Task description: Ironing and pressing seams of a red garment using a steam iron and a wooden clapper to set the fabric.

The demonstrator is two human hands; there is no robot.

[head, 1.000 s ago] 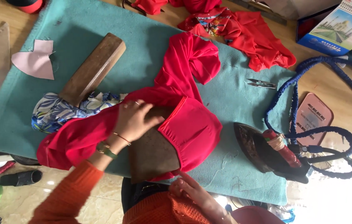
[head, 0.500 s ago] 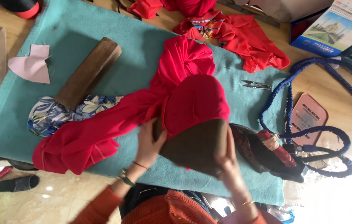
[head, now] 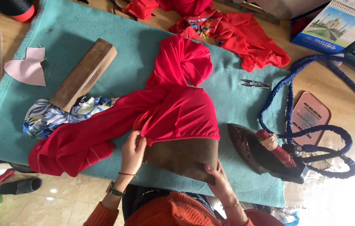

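Both hands [head: 173, 167] on red cloth [head: 177, 113], brown board [head: 183, 157]

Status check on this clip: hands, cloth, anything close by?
Left hand pinching red cloth edge. Right hand gripping brown pressing form under it. Iron resting just right; wooden block apart.

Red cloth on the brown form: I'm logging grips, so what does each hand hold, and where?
Left hand pinches the red cloth at its lower edge; right hand grips the brown pressing form at its near corner.
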